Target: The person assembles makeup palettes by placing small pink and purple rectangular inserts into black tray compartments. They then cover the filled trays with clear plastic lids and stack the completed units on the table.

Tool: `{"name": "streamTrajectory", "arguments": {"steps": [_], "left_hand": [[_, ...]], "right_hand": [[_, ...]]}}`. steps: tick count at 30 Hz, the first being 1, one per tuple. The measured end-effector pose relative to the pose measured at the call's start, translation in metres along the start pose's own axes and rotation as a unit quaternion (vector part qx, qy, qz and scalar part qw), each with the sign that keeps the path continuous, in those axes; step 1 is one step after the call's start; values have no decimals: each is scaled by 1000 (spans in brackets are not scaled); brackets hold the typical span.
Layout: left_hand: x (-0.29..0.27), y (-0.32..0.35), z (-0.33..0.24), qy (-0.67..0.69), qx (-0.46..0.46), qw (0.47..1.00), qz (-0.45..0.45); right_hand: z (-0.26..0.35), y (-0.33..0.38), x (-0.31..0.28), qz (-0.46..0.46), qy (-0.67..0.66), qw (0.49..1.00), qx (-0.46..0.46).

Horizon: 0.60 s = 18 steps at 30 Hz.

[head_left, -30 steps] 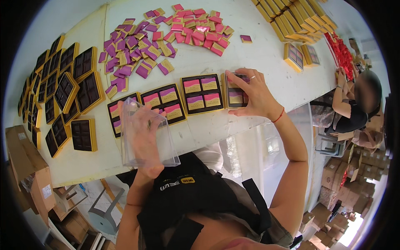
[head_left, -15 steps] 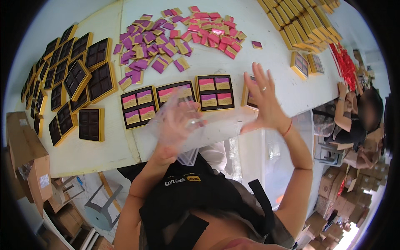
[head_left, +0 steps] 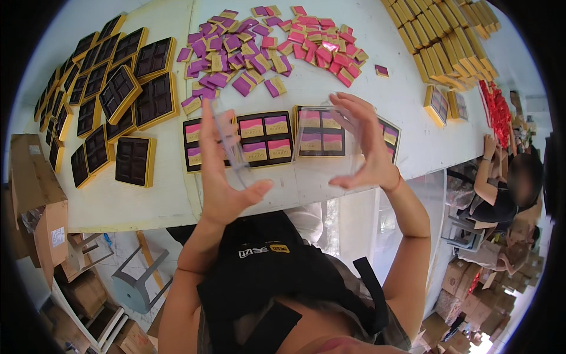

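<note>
My left hand (head_left: 219, 177) holds a clear plastic lid (head_left: 237, 150) on edge, its fingers behind the lid and its thumb stretched out. Another clear plastic lid (head_left: 302, 133) is in my right hand (head_left: 372, 147), held above a filled box (head_left: 342, 152) with its fingers curled round the lid's right side. To the left stands a second filled box (head_left: 264, 137) with pink and purple pieces. My left hand partly hides a box (head_left: 190, 131), and my right hand covers much of the rightmost box (head_left: 392, 137).
Loose purple pieces (head_left: 233, 42) and pink pieces (head_left: 321, 54) lie in a heap farther back. Dark, gold-edged trays (head_left: 135, 162) crowd the left side. Stacked gold boxes (head_left: 451, 47) stand at the far right, near red ribbon (head_left: 497, 115). Another person (head_left: 501, 183) works at right.
My hands have drawn closer to the boxes. The clear plastic bunched in my left hand now shows as two lids, one in each hand. My right hand has gone from spread to curled.
</note>
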<state>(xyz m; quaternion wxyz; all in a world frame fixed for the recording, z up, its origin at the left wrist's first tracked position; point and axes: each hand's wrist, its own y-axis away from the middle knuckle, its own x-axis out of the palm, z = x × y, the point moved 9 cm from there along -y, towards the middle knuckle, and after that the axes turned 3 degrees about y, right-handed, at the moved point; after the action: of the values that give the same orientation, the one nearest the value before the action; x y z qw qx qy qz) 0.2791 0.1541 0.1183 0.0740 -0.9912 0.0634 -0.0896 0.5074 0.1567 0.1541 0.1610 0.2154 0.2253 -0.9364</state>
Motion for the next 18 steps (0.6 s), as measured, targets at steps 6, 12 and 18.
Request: {"name": "streamTrajectory", "arguments": {"steps": [6,12,18], "left_hand": [[-16,1,2,-86,48,995,-28],[-8,2,7,-46,11,998,-45],[-12,3,6,-63,29,997,-41]], "right_hand": [[-39,-4,-6,108,257,960,22],[-43,-9,1,167,304,937,33],[-59,-33,15,230,248,940,56]]}}
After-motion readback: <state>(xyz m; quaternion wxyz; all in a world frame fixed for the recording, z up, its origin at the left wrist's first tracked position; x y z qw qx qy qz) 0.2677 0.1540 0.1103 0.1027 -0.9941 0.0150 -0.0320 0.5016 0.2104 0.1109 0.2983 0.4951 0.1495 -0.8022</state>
